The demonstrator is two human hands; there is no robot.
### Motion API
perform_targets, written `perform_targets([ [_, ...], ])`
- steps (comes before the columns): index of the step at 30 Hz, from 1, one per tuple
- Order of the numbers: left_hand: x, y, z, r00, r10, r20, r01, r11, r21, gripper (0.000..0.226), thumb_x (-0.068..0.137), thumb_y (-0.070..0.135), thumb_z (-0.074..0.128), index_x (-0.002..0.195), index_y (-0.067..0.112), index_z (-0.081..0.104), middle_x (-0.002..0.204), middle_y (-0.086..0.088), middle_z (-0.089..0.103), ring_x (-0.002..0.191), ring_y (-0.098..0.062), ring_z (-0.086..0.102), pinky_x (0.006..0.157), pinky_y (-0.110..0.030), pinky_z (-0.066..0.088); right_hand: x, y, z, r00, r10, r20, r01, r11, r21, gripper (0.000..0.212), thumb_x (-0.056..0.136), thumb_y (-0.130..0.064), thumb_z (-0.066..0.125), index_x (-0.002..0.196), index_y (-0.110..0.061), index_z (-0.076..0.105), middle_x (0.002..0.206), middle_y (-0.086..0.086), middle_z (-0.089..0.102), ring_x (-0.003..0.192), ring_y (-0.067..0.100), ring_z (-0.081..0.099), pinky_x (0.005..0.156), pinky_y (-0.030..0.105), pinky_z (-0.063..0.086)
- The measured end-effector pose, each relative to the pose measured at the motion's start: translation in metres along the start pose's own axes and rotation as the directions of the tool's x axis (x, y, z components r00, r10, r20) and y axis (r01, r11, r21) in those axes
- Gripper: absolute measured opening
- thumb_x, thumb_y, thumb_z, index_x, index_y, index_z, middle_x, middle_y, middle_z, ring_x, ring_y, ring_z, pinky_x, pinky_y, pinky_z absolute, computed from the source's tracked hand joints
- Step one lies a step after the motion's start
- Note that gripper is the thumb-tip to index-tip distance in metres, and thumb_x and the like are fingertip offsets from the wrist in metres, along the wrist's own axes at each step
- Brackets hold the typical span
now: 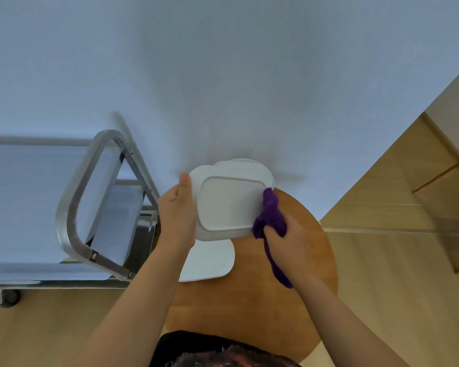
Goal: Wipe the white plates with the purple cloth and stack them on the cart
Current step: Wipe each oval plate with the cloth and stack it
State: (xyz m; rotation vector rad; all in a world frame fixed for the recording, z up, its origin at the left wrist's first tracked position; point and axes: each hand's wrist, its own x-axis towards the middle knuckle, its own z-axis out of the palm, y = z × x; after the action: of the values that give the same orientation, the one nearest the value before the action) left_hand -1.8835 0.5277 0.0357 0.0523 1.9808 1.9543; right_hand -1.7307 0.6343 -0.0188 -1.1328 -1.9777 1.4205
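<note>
**Plate held over the round table, cloth at its edge**

A dark patterned garment fills the bottom edge of the view, closest to the camera, and two bare forearms reach forward from it over a round wooden table.

The left hand holds a white plate by its left edge, palm against the rim, thumb lying straight along the edge and pointing away; the other fingers are hidden behind the plate. The plate is rounded-square, lifted off the table and tilted so that its underside, with the raised foot ring, faces the camera.

The right hand has its fingers curled tight round a bunched purple cloth. The upper part of the cloth presses against the right edge of the held plate, and a loose tail hangs below the hand over the tabletop.

More white plates lie on the table under the held one; one shows below it and the rims of others show past its far edge.

To the left, just beside the table, stands a metal cart with a looped handle, flat shelves and a small wheel on the pale wooden floor. A plain light wall fills the upper view.
</note>
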Motion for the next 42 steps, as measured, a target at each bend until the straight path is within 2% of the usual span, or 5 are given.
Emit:
perform_targets([
  [6, -0.028, -0.013, 0.020, 0.903, 0.359, 0.234, -0.429, 0.750, 0.504, 0.047, 0.099, 0.038, 0.039, 0.057, 0.018, 0.042, 0.052, 0.008, 0.038, 0.050, -0.014, 0.039, 0.053, -0.030, 0.032, 0.000, -0.038, 0.014, 0.903, 0.291, 0.316, -0.429, 0.562, 0.707, 0.036, 0.074, -0.033, 0.075, 0.104, -0.016, 0.066, 0.094, 0.004, 0.074, 0.085, 0.018, 0.071, 0.065, 0.029, 0.056],
  [11, -0.055, -0.036, 0.018, 0.707, 0.407, 0.579, -0.673, 0.638, 0.374, 0.035, 0.090, 0.039, 0.041, 0.071, 0.019, 0.063, 0.063, 0.012, 0.059, 0.059, -0.006, 0.054, 0.052, -0.021, 0.039, -0.006, -0.042, 0.020, 0.920, 0.249, 0.303, -0.392, 0.602, 0.695, 0.028, 0.062, -0.023, 0.080, 0.086, -0.012, 0.072, 0.082, 0.010, 0.073, 0.076, 0.023, 0.072, 0.059, 0.029, 0.056],
  [21, 0.021, -0.075, -0.058, 0.980, -0.015, 0.198, -0.125, 0.730, 0.672, 0.055, 0.092, 0.031, 0.058, 0.142, 0.020, 0.038, 0.144, -0.004, 0.044, 0.131, -0.025, 0.041, 0.109, -0.044, 0.034, 0.007, 0.006, -0.001, 0.806, 0.448, 0.386, -0.587, 0.687, 0.428, 0.016, 0.080, 0.002, 0.056, 0.089, -0.010, 0.063, 0.067, 0.005, 0.071, 0.059, 0.019, 0.069, 0.053, 0.033, 0.055],
  [25, 0.044, -0.087, -0.083, 0.774, -0.557, 0.303, 0.404, 0.802, 0.440, 0.041, 0.094, 0.046, 0.048, 0.124, 0.019, 0.054, 0.118, -0.006, 0.064, 0.104, -0.026, 0.062, 0.083, -0.042, 0.053, 0.015, 0.021, 0.006, 0.724, 0.474, 0.501, -0.657, 0.697, 0.288, 0.024, 0.076, -0.002, 0.064, 0.097, -0.012, 0.062, 0.080, 0.008, 0.073, 0.075, 0.026, 0.070, 0.065, 0.038, 0.056],
  [42, 0.060, -0.219, -0.078, 0.896, -0.410, -0.168, 0.442, 0.802, 0.402, 0.033, 0.099, 0.043, 0.039, 0.083, 0.020, 0.055, 0.074, 0.007, 0.054, 0.070, -0.007, 0.054, 0.053, -0.016, 0.040, 0.013, 0.106, 0.090, 0.789, 0.612, 0.064, -0.610, 0.791, -0.040, 0.016, 0.080, -0.019, 0.071, 0.080, -0.025, 0.056, 0.068, -0.005, 0.062, 0.060, 0.009, 0.059, 0.047, 0.019, 0.042],
])
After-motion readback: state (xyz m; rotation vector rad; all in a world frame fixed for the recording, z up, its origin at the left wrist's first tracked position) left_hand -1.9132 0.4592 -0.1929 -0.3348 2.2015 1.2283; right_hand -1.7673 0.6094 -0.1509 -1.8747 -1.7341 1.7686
